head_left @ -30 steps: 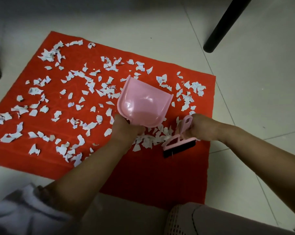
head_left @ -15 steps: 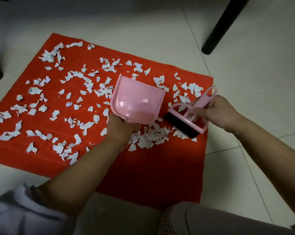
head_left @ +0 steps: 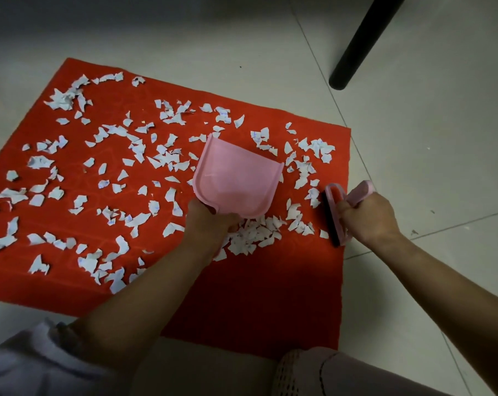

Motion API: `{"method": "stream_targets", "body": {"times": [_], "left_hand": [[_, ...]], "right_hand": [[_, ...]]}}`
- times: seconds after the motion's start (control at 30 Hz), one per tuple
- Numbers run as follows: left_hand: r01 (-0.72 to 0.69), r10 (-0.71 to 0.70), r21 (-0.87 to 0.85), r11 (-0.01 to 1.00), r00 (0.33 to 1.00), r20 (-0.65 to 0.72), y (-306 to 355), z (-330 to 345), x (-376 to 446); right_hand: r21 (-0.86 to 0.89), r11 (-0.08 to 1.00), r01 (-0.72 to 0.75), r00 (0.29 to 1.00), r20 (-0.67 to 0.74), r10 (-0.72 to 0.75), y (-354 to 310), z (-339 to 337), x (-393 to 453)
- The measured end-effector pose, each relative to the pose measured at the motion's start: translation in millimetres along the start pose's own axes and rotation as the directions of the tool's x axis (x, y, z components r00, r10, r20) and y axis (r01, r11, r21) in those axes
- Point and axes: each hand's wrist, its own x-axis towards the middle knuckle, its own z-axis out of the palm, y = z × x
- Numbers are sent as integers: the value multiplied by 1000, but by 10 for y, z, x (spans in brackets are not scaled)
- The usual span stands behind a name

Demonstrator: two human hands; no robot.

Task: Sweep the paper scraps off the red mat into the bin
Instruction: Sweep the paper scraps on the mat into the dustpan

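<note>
Most paper scraps [head_left: 133, 167] lie across the red mat [head_left: 270, 295], none collected. Your left hand [head_left: 210, 221] grips the dustpan [head_left: 237, 181], mouth facing far, beside a near-right heap; your right hand [head_left: 368, 218] grips the brush [head_left: 335, 215] at the mat's right edge, apparently to drive scraps leftward. No bin visible.

Pale tiled floor [head_left: 413, 138] with thin grout lines. Red mat [head_left: 256, 295] spread flat across it, reaching from 9 o'clock to just past centre. White paper scraps [head_left: 127, 155] strewn over the mat, thickest from 10 to 2 o'clock. Black furniture leg [head_left: 356, 52] planted on the tiles at 1 o'clock.
</note>
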Motion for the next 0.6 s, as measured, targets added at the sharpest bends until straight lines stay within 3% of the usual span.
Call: {"method": "stream_targets", "body": {"times": [0.13,0.23,0.3,0.47,0.6], "left_hand": [[28,-28,9,1000,1000,-5,-7,37,15],[-2,2,5,1000,1000,10,6,77,18],[-11,11,17,1000,1000,6,18,81,25],[1,0,55,998,1000,-15,18,59,53],[22,-21,42,999,1000,-21,33,67,73]], "right_hand": [[81,995,50,997,47,-54,-134,154,-64],[299,952,59,992,93,-91,-204,116,-46],[378,923,76,994,40,-98,-233,21,-8],[268,963,9,997,-74,12,-118,-89,143],[147,988,-50,999,-11,52,-9,0,217]]}}
